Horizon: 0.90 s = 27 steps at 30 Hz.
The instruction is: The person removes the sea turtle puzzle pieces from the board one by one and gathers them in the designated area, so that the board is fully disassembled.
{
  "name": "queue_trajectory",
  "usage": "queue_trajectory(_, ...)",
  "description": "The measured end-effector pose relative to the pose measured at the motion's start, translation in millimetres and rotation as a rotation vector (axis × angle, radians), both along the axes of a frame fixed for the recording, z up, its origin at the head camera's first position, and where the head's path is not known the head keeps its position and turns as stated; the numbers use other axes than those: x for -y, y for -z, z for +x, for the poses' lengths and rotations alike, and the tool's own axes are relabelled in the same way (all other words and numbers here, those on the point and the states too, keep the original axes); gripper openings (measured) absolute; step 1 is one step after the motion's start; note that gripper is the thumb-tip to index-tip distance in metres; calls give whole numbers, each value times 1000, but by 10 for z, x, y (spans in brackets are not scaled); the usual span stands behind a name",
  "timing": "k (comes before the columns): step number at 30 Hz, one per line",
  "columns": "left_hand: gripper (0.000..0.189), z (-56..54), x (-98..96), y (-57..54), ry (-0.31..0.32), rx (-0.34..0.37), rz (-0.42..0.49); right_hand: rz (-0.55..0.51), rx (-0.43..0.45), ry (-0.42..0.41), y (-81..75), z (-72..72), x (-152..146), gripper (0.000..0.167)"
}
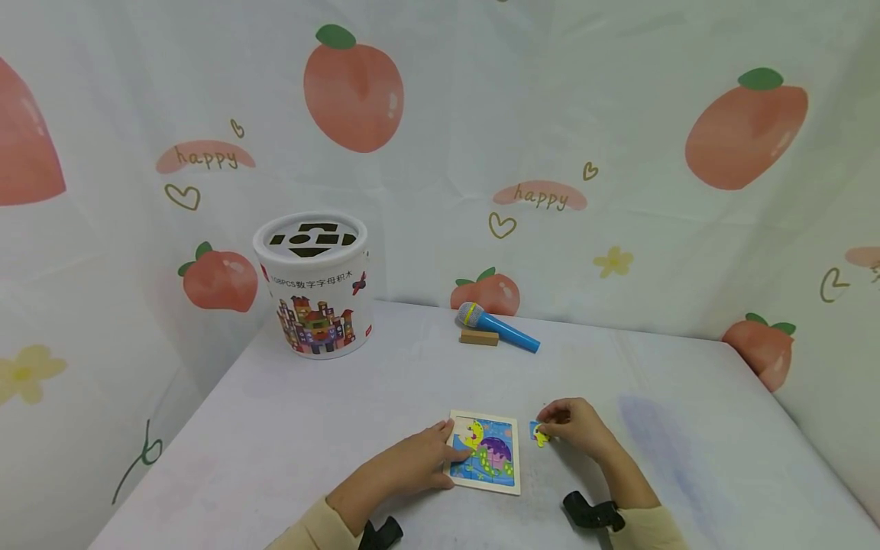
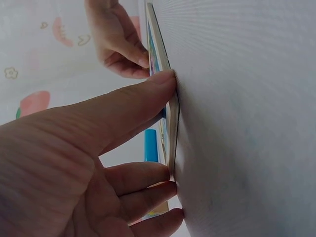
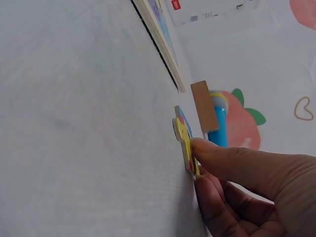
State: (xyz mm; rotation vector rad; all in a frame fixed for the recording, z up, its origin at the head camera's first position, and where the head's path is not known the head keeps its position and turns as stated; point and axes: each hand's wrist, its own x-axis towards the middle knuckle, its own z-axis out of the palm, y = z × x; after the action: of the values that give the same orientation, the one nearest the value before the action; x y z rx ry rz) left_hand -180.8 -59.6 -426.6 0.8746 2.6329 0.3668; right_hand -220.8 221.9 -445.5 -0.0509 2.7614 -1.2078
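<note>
one framed jigsaw puzzle point(image 1: 498, 451) lies flat on a white tabletop point(image 1: 309, 443), its picture a cartoon animal with yellow head and purple shell. the left hand point(image 1: 421, 458) rests along the puzzle's left side with fingers extended: the thumb touches the pale wooden rim point(image 1: 518, 458) at the near corner, and the index finger reaches over the printed face. the right hand point(image 1: 580, 424), near the puzzle's opposite side, pinches a loose puzzle piece point(image 1: 540, 438), blue and yellow, between thumb and fingers; from where i stand, i cannot tell whether this piece touches the tabletop. farther back, a blue toy microphone point(image 1: 509, 331) with grey head and yellow band lies just behind a brown rectangular block point(image 1: 479, 338). toward the left stands a white building-block bucket point(image 1: 319, 305), its lid cut with shaped slots. a peach-printed backdrop point(image 1: 426, 191) hangs behind.
</note>
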Motion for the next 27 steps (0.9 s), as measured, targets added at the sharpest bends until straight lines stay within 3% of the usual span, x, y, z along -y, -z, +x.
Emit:
queue_trajectory(7, 50, -8, 11, -30, -16, 15, 16, -26, 35, 4, 9, -36, -28, 13)
queue_trajectory(13, 53, -26, -15, -56, -3, -7, 32, -42, 12, -31, -114, -96, 49, 16)
queue_trajectory(21, 58, -31, -174, -50, -31, 4, -17, -81, 1, -260, -206, -176, 329, 22)
queue_trajectory(27, 57, 7, -212, -63, -24, -49, -67, -52, -21, -394, -219, -209, 542, 20)
